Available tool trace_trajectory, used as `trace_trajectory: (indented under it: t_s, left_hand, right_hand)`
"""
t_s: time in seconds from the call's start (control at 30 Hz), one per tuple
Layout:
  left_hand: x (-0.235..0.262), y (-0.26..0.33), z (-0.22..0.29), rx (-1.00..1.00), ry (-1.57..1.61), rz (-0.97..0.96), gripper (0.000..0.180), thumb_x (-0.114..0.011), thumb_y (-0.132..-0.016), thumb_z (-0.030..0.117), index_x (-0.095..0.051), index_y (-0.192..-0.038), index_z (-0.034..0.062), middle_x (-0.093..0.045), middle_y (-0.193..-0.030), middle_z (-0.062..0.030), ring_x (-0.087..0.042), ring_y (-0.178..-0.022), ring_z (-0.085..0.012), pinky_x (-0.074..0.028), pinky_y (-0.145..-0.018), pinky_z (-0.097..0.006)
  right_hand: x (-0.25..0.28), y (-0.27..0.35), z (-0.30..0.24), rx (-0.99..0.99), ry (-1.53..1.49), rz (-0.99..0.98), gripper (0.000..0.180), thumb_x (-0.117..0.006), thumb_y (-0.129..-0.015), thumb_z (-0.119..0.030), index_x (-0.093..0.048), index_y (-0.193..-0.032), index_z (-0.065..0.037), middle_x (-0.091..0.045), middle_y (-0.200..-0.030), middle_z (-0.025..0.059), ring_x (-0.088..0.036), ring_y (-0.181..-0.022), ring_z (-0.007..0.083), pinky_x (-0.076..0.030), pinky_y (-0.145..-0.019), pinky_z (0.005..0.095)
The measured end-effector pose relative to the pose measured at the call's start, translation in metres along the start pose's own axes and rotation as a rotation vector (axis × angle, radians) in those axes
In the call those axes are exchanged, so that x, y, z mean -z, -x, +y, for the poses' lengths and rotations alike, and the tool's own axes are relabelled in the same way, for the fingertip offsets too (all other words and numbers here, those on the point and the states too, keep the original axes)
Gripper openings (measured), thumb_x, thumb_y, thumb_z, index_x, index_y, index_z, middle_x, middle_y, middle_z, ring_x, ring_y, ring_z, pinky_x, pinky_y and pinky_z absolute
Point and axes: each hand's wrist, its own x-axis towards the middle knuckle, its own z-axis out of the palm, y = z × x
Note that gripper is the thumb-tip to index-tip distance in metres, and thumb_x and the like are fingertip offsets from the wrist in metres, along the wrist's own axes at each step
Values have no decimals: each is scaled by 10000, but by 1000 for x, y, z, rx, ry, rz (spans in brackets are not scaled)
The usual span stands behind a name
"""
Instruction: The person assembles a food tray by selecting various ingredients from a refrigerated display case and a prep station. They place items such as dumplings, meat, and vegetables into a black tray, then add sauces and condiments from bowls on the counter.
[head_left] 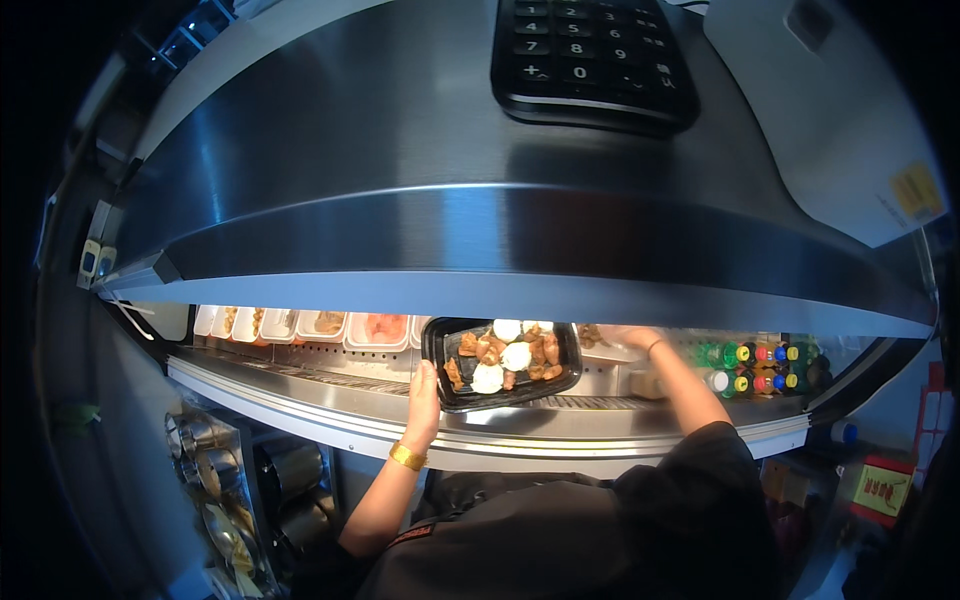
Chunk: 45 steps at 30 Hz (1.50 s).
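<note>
A black plastic food tray [497, 398] is tilted toward me over the front edge of the display case. Brown chunks [488, 346] and several pale, rounded white pieces [516, 356] lie in it. My left hand [424, 398], with a gold band at its wrist, grips the tray's left end; the fingers go out of sight behind it. Under the case's top edge my right hand [630, 338] reaches in beside a white container [605, 352] of brown food. Blur and the low ledge above keep its fingers from showing clearly.
White tubs [378, 330] of food line the case on the left. Coloured-cap bottles [765, 368] stand at right. Above hangs a steel counter ledge [400, 225] bearing a black keypad [595, 70] and a white device [840, 120]. Metal pots [215, 470] sit low on the left.
</note>
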Motion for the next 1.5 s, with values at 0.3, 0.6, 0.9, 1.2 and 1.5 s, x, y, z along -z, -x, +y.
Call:
trace_trajectory:
  t_s: [0.3,0.6,0.9,1.2,1.5]
  left_hand:
    - [0,3,7,-14,34,-52,534,-332,-926,375,-384,-1204,-78,-444,-1191,-110,-402,-1078,-143,-310,-927,-258]
    - [5,-5,-6,14,-36,-47,583,-326,-918,404,-353,-1222,-93,-389,-1261,-147,-361,-1155,-189,-271,-969,-281]
    - [13,-14,-39,-20,3,-39,522,-312,-932,365,-402,-1177,-87,-472,-1150,-105,-434,-1040,-152,-335,-902,-261]
    - [60,32,-18,28,232,73,499,-308,-930,373,-418,-1176,-47,-477,-1153,-102,-472,-1018,-154,-379,-877,-279]
    - [78,73,-21,-44,331,162,483,-299,-931,367,-391,-1193,-28,-473,-1165,-105,-477,-1040,-173,-388,-883,-290]
  right_hand:
    - [33,16,32,-116,-1358,-591,652,-328,-828,-485,-448,-1135,78,-506,-1070,281,-585,-861,325,-526,-654,343]
    - [32,11,53,199,-1484,-600,432,-534,-806,-260,-491,-1077,74,-569,-971,238,-585,-862,261,-504,-687,280]
    - [38,33,-56,326,-518,-164,406,-579,-783,-275,-522,-1058,18,-567,-1024,171,-565,-871,249,-471,-746,336]
    - [-95,-44,-40,548,543,218,259,-489,-818,-199,-542,-1000,-23,-569,-881,160,-556,-776,274,-456,-684,360]
    - [-65,-15,-70,690,849,343,70,-480,-717,-61,-536,-755,-44,-543,-684,98,-561,-673,236,-477,-541,346]
